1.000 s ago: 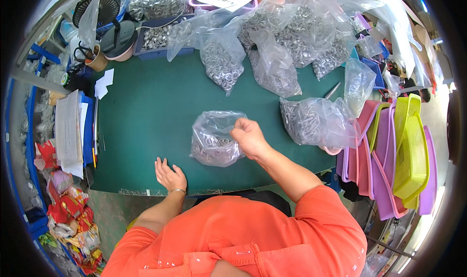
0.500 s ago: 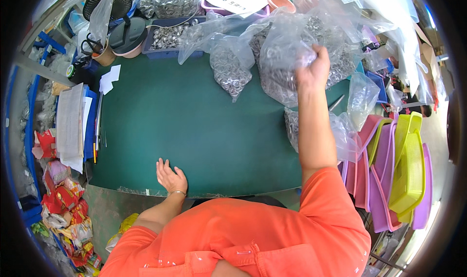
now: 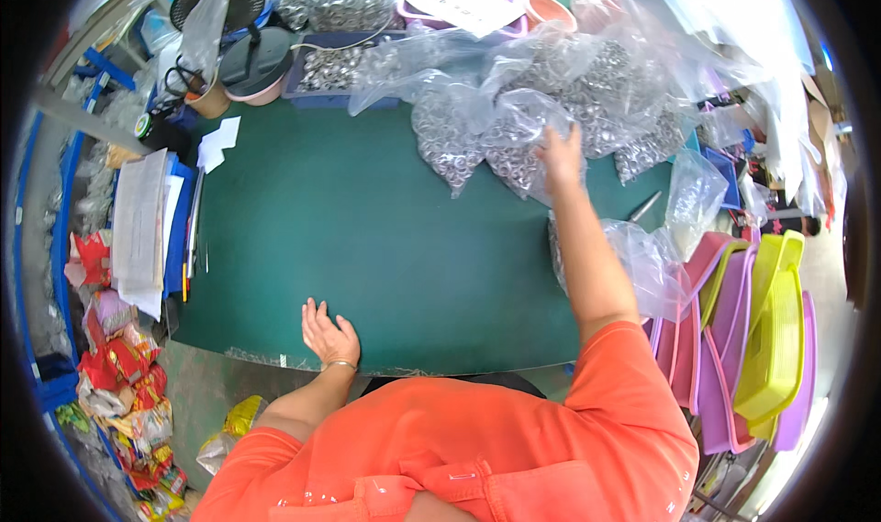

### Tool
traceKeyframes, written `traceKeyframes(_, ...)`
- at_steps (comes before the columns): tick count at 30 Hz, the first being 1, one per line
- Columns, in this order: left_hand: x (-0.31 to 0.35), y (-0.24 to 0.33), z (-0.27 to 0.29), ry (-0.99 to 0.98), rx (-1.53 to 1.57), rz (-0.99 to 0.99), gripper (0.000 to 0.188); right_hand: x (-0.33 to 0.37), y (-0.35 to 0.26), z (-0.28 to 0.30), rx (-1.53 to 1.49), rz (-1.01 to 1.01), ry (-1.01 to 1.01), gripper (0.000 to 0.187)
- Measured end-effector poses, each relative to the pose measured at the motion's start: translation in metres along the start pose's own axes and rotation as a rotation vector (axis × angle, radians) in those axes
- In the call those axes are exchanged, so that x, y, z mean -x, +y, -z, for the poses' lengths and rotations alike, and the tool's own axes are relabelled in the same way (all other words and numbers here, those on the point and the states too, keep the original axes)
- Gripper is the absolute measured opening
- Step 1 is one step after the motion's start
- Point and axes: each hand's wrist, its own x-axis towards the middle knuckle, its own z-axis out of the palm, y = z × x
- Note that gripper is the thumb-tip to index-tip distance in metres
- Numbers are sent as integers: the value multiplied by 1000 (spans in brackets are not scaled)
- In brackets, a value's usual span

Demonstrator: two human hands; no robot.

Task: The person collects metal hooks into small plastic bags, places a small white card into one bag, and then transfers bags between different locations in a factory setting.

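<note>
My left hand (image 3: pixel 330 337) lies on the near edge of the green tabletop (image 3: pixel 367 238), its fingers stretched out and nothing in it. Farther off, my right hand (image 3: pixel 563 160) is at the right side of a clear plastic bag of small metal rings (image 3: pixel 516 155). Its visible fingers are apart, and it seems just to touch the bag. Left of that bag sits another clear bag of rings (image 3: pixel 447 137). Behind and to the right, larger bags of metal rings (image 3: pixel 596 86) are heaped. My right forearm partly covers one more bag (image 3: pixel 642 256).
A blue bin of metal parts (image 3: pixel 335 68) stands at the back, beside a lidded pot (image 3: pixel 255 68). Papers and folders (image 3: pixel 142 219) line the left edge. Pink, purple and yellow-green plastic baskets (image 3: pixel 771 338) hang at the right. A metal pen-like rod (image 3: pixel 645 205) lies near the right edge.
The bag of rings that my right hand held up now rests on the table beside the other bag. The hand has come lower and its fingers have spread. My left hand stays put.
</note>
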Motion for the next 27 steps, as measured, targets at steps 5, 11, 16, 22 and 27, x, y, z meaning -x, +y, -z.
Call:
traceKeyframes(5,2,-2,1,11,-24,-1,40,99,-27,-37,807,579,-58,91)
traceKeyframes(11,4,-4,-2,4,-41,-13,40,43,-40,-48,1014,313,-113,88)
traceKeyframes(16,3,-4,-5,-24,-39,-12,39,-19,-9,-34,931,210,-377,33)
traceKeyframes(22,5,-4,-5,-3,-42,-7,39,-33,-45,-30,306,82,-277,27)
traceKeyframes(27,4,-6,-5,15,-43,-18,40,-47,-114,-23,44,332,-205,24)
